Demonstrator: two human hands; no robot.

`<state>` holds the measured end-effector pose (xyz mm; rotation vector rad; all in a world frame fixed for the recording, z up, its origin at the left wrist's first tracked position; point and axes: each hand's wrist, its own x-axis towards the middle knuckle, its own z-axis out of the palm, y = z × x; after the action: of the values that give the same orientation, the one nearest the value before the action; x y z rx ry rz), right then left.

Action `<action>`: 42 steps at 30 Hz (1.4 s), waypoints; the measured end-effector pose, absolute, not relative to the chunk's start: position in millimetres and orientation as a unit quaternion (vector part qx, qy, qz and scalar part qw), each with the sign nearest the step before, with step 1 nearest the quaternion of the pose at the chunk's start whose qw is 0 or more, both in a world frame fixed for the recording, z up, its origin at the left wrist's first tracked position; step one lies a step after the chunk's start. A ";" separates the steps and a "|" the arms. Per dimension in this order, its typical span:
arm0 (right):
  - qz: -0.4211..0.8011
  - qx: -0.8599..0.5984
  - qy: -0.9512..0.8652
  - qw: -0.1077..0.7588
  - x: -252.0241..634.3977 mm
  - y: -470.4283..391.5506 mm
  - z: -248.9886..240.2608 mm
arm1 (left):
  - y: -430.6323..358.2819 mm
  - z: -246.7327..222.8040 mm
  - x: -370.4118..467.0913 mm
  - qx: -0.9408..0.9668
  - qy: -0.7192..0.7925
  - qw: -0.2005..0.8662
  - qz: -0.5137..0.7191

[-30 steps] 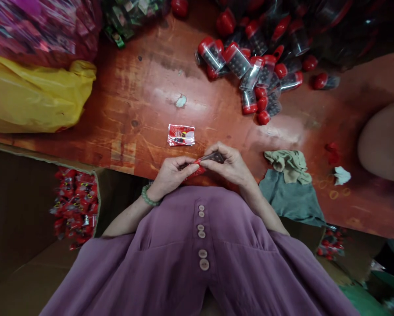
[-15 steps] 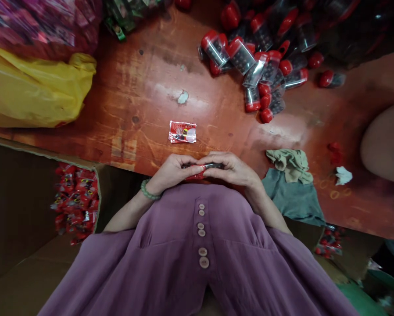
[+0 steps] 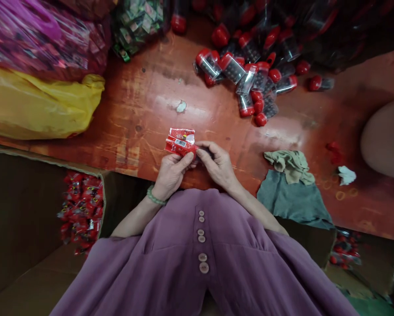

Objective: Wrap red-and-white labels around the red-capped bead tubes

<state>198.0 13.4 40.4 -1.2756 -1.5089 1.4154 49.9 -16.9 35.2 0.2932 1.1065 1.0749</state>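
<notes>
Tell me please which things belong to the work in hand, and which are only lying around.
Likely in use:
red packet, in the left hand
dark piece, in the right hand
red-capped containers

Probably lying around:
grey-green cloth
beige cloth
white scrap

Workshop — worn table (image 3: 144, 114), heaped tubes (image 3: 233, 69), cardboard box (image 3: 29, 197)

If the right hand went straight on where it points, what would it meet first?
The right hand would probably meet the glossy red rectangular plastic-looking packet with a white barcode, held by the left hand; they may already touch, as depth there is unclear.
</notes>
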 end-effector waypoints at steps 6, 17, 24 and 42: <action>0.532 -0.424 -0.684 0.264 203.3 11.1 44.9 | -11.2 33.1 51.5 0.111 0.503 0.679 0.523; 0.534 -0.422 -0.661 0.316 196.3 14.1 33.1 | -6.2 31.7 51.2 0.150 0.483 0.658 0.558; 0.553 -0.421 -0.640 0.327 190.5 11.6 31.3 | -2.5 29.4 55.1 0.134 0.496 0.642 0.569; 0.633 -0.384 -0.557 0.375 191.2 10.8 26.9 | -4.8 37.9 54.4 0.153 0.463 0.682 0.545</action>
<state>191.2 10.8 26.9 -0.9827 -1.4264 1.6212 54.4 -4.8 37.9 0.3424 1.0391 1.2224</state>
